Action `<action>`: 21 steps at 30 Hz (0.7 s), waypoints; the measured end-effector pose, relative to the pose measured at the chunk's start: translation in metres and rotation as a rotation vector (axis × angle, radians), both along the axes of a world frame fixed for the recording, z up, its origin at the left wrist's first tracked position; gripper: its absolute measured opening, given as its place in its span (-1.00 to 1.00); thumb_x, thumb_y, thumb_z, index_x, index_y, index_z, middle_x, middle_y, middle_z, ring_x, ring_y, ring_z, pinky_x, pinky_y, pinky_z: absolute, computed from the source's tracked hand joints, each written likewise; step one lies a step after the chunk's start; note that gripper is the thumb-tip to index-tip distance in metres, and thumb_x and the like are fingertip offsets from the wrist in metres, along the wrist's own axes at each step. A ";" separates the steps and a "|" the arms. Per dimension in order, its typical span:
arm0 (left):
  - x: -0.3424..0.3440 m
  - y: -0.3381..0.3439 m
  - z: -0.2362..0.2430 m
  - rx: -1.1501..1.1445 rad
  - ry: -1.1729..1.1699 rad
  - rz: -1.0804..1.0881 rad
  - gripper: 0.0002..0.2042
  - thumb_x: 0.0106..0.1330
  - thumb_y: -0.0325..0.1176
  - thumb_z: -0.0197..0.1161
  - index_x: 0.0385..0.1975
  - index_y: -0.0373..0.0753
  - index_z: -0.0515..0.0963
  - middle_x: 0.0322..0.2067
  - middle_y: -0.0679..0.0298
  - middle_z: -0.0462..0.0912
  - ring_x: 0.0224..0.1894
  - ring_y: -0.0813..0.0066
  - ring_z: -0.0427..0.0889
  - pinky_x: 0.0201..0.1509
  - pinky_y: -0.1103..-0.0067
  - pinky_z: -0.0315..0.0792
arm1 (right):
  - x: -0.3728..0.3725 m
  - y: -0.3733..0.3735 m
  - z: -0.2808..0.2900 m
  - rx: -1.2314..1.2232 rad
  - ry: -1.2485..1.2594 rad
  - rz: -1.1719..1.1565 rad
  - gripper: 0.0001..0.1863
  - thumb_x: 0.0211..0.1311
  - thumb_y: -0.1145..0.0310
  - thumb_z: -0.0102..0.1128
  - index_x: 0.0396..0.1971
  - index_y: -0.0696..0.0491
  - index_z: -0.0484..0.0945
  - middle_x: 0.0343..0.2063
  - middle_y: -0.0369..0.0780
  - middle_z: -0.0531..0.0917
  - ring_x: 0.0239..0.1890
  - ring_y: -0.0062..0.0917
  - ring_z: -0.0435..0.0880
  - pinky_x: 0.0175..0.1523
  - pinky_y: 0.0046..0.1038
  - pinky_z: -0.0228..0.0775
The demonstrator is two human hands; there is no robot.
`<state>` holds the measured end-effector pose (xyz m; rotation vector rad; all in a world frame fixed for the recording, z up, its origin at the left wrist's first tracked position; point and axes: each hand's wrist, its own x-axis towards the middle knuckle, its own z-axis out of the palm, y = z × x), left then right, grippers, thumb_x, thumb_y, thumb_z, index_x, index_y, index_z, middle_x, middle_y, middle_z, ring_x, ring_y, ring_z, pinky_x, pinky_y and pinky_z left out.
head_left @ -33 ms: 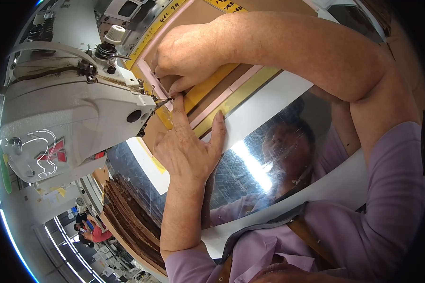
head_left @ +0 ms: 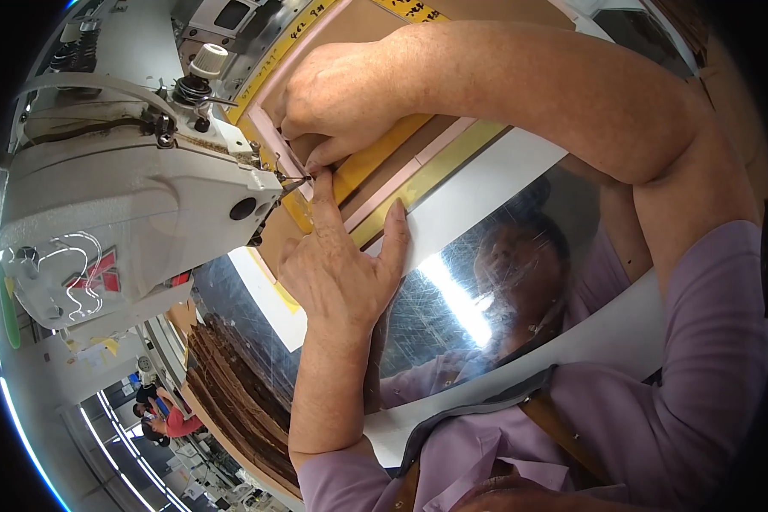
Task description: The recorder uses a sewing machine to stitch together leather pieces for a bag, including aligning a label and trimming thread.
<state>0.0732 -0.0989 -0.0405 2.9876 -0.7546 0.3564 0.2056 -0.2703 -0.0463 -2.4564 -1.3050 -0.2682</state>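
A white sewing machine head reaches in from the left, its needle area close to my fingertips. Under it lies a flat brown panel bordered by yellow strips and pink strips. My left hand rests over the panel's near edge, index finger stretched to the needle area and thumb spread away. Bent in from the far side, my right hand has curled fingers, with the thumb tip beside my left index fingertip. What those curled fingers hold, if anything, is hidden.
Below the panel are a white sheet and a scratched, shiny metal table surface reflecting a person. A stack of dark brown pieces lies at lower left. A white tension knob tops the machine. Other people are in the background.
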 end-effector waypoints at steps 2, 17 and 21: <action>-0.001 0.000 0.002 0.021 0.006 0.024 -0.23 0.30 0.13 0.26 0.28 -0.46 0.38 -0.48 0.04 0.74 -0.60 0.13 0.70 -0.41 0.33 0.51 | -0.005 0.001 0.006 -0.042 0.018 -0.029 -0.60 0.24 0.07 0.30 -0.17 0.12 0.77 -0.30 -0.12 0.76 -0.17 -0.24 0.77 -0.01 -0.24 0.61; 0.003 0.001 0.006 -0.166 0.144 0.089 -0.31 0.26 0.06 0.37 0.15 -0.47 0.48 -0.33 -0.07 0.74 -0.48 0.09 0.76 -0.36 0.33 0.62 | -0.003 0.008 0.008 0.019 0.168 -0.206 -0.64 0.21 0.14 0.34 -0.05 -0.02 0.72 -0.22 -0.20 0.78 -0.10 -0.29 0.76 0.04 -0.26 0.59; 0.002 -0.001 0.007 -0.204 0.168 0.103 -0.33 0.27 0.03 0.39 0.14 -0.47 0.48 -0.35 -0.06 0.74 -0.50 0.12 0.76 -0.37 0.33 0.63 | -0.003 0.013 0.003 0.064 0.241 -0.273 -0.55 0.19 0.15 0.35 0.07 -0.03 0.62 -0.07 -0.20 0.75 0.07 -0.32 0.70 0.21 -0.25 0.51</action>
